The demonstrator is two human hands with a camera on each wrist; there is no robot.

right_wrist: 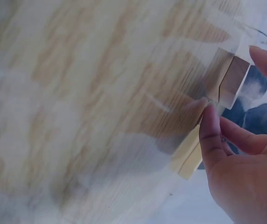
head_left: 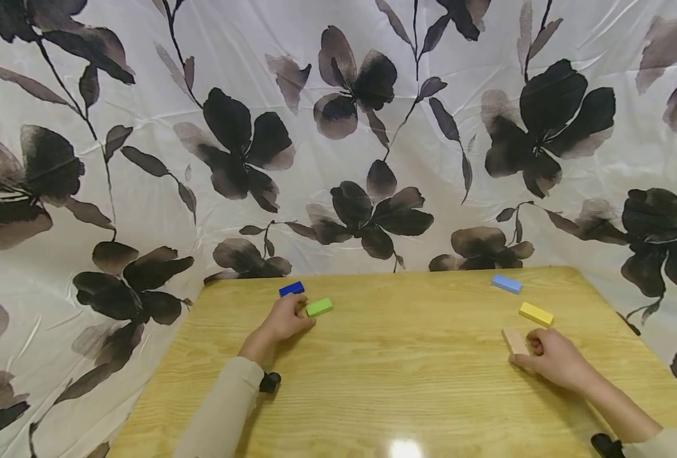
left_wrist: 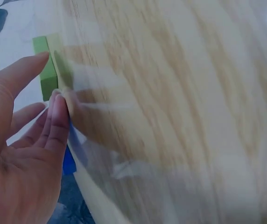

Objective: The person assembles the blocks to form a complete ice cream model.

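Note:
On the left of the table, my left hand [head_left: 284,319] is close beside a light green wooden block [head_left: 319,308], thumb and fingers spread apart. In the left wrist view the thumb overlaps the green block [left_wrist: 48,77], and the fingertips are near its end. A dark blue block [head_left: 291,289] lies just beyond that hand, partly hidden by the fingers in the left wrist view. Over on the right, my right hand [head_left: 558,359] is by a plain wood block [head_left: 514,341]. Its thumb stands apart from its bent fingers, one on each side of the block in the right wrist view.
A yellow block [head_left: 536,314] lies just beyond the right hand, and a light blue block [head_left: 507,284] is farther back near the table's rear edge. The wood-grain table [head_left: 396,362] meets a floral curtain [head_left: 315,152] behind it.

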